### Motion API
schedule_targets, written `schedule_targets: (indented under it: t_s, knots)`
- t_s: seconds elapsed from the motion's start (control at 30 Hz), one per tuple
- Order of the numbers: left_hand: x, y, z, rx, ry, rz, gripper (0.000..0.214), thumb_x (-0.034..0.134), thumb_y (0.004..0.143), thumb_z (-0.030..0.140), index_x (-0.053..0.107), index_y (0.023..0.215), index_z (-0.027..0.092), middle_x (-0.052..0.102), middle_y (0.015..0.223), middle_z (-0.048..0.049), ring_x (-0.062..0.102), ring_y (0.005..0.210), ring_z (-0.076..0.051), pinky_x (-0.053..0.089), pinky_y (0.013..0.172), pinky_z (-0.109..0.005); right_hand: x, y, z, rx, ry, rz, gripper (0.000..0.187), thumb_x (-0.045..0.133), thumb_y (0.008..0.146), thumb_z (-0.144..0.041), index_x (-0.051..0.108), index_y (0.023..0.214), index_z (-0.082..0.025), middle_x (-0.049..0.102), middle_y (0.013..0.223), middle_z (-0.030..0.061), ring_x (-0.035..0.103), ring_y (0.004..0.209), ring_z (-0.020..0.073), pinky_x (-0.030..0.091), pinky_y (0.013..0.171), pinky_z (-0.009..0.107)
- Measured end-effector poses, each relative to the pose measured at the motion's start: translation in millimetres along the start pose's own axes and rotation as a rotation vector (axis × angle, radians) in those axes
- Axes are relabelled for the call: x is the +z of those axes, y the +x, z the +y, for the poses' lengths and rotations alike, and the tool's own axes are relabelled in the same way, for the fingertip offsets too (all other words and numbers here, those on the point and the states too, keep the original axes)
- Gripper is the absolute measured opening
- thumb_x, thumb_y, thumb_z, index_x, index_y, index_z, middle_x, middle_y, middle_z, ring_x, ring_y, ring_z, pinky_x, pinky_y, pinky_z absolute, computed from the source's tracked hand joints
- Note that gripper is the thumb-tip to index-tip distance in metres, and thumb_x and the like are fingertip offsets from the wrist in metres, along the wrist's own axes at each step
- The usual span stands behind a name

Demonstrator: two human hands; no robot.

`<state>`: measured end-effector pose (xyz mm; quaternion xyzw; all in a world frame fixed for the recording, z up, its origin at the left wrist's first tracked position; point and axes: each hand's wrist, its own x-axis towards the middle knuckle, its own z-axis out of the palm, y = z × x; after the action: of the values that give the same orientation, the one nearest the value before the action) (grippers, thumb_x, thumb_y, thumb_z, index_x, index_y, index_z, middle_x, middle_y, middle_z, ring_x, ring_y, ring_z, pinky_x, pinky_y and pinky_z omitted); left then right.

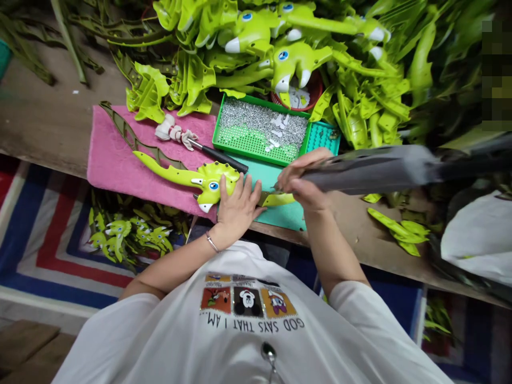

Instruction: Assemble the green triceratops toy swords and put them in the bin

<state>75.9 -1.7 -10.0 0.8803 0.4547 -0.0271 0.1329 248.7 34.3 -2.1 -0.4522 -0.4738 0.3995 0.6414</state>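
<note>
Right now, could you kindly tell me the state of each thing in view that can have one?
left hand, pressed flat on the lime-green toy dinosaur
right hand, gripping a blurred grey piece
pink towel, spread flat under the dinosaur
green tray, holding silver screws

A blue-eyed, lime-green plastic dinosaur piece (212, 182) lies flat on pink towelling (108, 165).

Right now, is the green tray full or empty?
Partly full: small silver fasteners cover the upper part of the green tray, while its bare pegged floor shows along the near side.
</note>
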Motion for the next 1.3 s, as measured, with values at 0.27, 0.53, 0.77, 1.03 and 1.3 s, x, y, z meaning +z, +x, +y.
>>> schedule_targets:
  t_s: [0.27,0.53,0.77,1.03,1.3]
  knots:
    - [-2.4,-0.4,1.4,-0.004,0.012,0.036,0.063,0.05,0.101,0.048,0.042,0.153,0.012,0.045,0.157,-0.0209,0.037,0.149,-0.038,0.019,0.12,-0.074,-17.7,49.2,21.7,-0.256,-0.109,0.444,0.042,0.073,0.071,-0.057,0.052,0.091,-0.028,0.042,0.054,-0.01,0.047,0.042,0.0122,0.044,0.052,0.031]
    - [-0.8,-0.8,0.7,0.002,0.011,0.046,0.061,0.048,0.102,0.047,0.042,0.153,0.013,0.044,0.158,-0.0208,0.037,0.149,-0.038,0.02,0.119,-0.075,-19.0,56.4,47.4,-0.212,-0.163,0.442,0.042,0.069,0.072,-0.059,0.049,0.093,-0.029,0.042,0.054,-0.0099,0.045,0.042,0.015,0.041,0.052,0.034]
    - [0.9,0.2,2.4,-0.006,0.005,0.037,0.061,0.048,0.102,0.046,0.041,0.154,0.013,0.043,0.158,-0.0204,0.037,0.149,-0.037,0.019,0.12,-0.074,-18.7,58.2,47.5,-0.197,-0.157,0.426,0.038,0.07,0.07,-0.056,0.048,0.085,-0.029,0.043,0.051,-0.0098,0.044,0.04,0.0145,0.04,0.048,0.033]
    - [7.2,4.8,10.5,0.031,0.017,0.053,0.063,0.049,0.102,0.043,0.039,0.155,0.01,0.047,0.155,-0.021,0.045,0.143,-0.037,0.023,0.121,-0.069,-7.6,46.6,11.2,-0.278,-0.055,0.421,0.03,0.071,0.073,-0.046,0.053,0.091,-0.03,0.04,0.052,-0.0101,0.043,0.04,0.0131,0.041,0.048,0.031]
    - [11.6,5.4,9.2,0.024,-0.026,0.065,0.06,0.047,0.103,0.042,0.04,0.155,0.013,0.047,0.156,-0.0198,0.045,0.144,-0.036,0.022,0.123,-0.068,4.1,-37.2,-27.9,-0.195,-0.059,0.01,0.018,0.068,0.084,-0.043,0.059,0.075,-0.03,0.049,0.051,-0.0071,0.045,0.042,0.015,0.045,0.047,0.033]
